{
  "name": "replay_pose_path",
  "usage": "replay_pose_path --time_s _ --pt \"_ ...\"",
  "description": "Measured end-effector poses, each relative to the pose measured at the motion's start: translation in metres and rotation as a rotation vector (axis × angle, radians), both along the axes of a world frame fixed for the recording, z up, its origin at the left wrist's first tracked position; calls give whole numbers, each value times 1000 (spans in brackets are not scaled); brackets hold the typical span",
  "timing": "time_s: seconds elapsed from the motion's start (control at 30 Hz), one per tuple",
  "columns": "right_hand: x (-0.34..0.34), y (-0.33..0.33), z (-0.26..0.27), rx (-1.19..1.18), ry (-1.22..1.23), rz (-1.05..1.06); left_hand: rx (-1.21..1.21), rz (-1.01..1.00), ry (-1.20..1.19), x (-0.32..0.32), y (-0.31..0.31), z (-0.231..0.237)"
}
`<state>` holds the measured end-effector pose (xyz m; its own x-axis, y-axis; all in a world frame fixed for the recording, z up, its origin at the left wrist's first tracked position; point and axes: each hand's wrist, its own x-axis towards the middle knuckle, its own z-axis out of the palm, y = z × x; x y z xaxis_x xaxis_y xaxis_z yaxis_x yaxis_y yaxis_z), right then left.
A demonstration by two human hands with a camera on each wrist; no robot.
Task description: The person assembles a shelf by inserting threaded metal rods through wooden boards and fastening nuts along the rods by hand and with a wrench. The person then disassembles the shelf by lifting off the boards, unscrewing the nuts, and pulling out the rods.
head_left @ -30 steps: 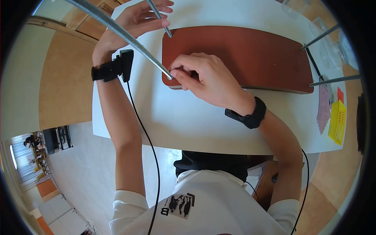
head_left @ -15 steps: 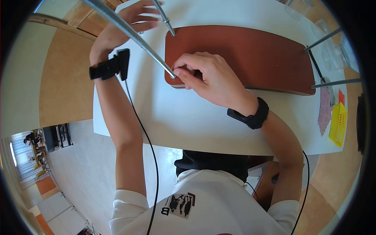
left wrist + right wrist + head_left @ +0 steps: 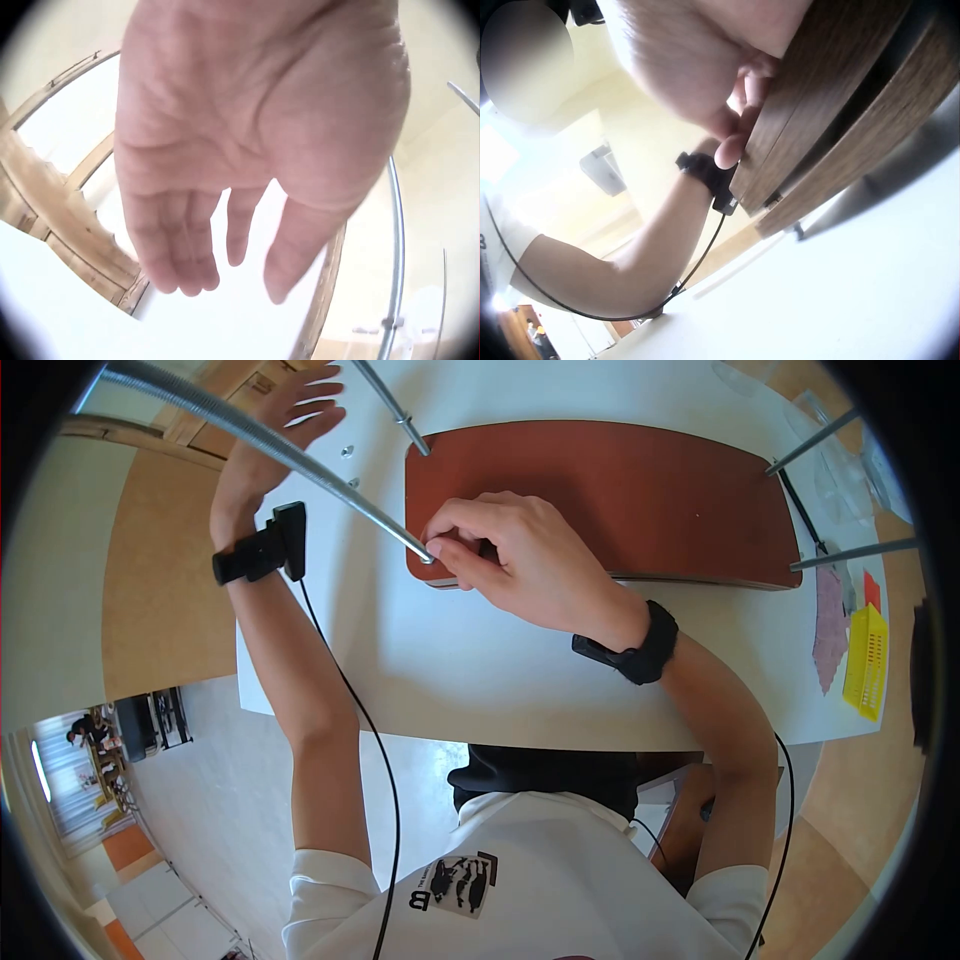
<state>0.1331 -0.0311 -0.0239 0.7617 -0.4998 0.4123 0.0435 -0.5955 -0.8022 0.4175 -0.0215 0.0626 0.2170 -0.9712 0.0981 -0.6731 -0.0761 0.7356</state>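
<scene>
My right hand (image 3: 530, 560) is over the near left corner of a reddish-brown wooden board (image 3: 660, 490), with thumb and curled fingers pinching at the foot of a threaded metal rod (image 3: 290, 455). The fingertips hide part of the rod's foot. Up at the far left, my left hand (image 3: 285, 425) holds nothing, its fingers straight and spread. A second rod (image 3: 385, 400) stands in the far left corner, bearing a small nut (image 3: 403, 420). In the right wrist view the board's edge shows two wooden layers (image 3: 810, 112) with a gap between them.
Two more rods (image 3: 815, 442) rise from the board's right end. Small metal nuts (image 3: 347, 451) lie on the white table (image 3: 480, 670) left of the board. At the right are a yellow basket (image 3: 866, 660), a pinkish cloth (image 3: 829, 620) and clear plastic pieces. Cables trail from both wrists.
My left hand has moved left, away from the far left rod, uncovering the nut on it and nuts on the table. The right hand stays at the near left rod's foot.
</scene>
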Motion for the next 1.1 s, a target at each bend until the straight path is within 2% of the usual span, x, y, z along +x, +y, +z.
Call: replay_pose_path --time_s 0.07,0.13,0.17,0.2,0.27,0.33,0.4,0.43,0.47,0.53,0.57,0.67,0.8,0.83,0.97,1.07,1.1 --pt "0 -2 1 -69 1 5 -48 -70 6 -6 3 4" --pt "4 0 -2 -37 -26 -10 13 -264 144 -39 7 20" --pt "6 2 -3 -6 -55 -23 -39 -371 130 -44 3 13" --pt "7 2 -2 -5 -54 -20 -38 -368 131 -46 2 11" --pt "5 2 2 4 -29 -10 143 -256 39 -49 -1 7" --pt "3 0 3 -2 -21 -8 104 -248 9 -35 2 1" --pt "1 1 3 0 -12 -20 46 -153 -52 -26 10 8" --pt "0 0 3 -24 0 -21 -18 -142 -151 -20 9 6" --pt "-1 0 3 -50 14 -18 -17 -144 -149 -17 8 3" --pt "1 0 1 -50 6 -16 44 -211 122 -32 11 11" --pt "2 0 0 -49 -4 -12 -15 -322 90 -33 5 3" --pt "4 0 -1 -23 -14 1 74 -253 0 -60 4 9" --pt "1 0 -1 3 -16 2 46 -212 19 -31 8 7" --pt "0 0 0 -5 6 2 5 -131 -88 -26 10 5" --pt "2 -1 -1 -51 -7 -4 46 -271 37 -35 10 9" --pt "6 1 0 9 11 10 27 -322 -48 -56 5 12" --pt "7 1 1 8 11 12 84 -254 -45 -56 4 10"
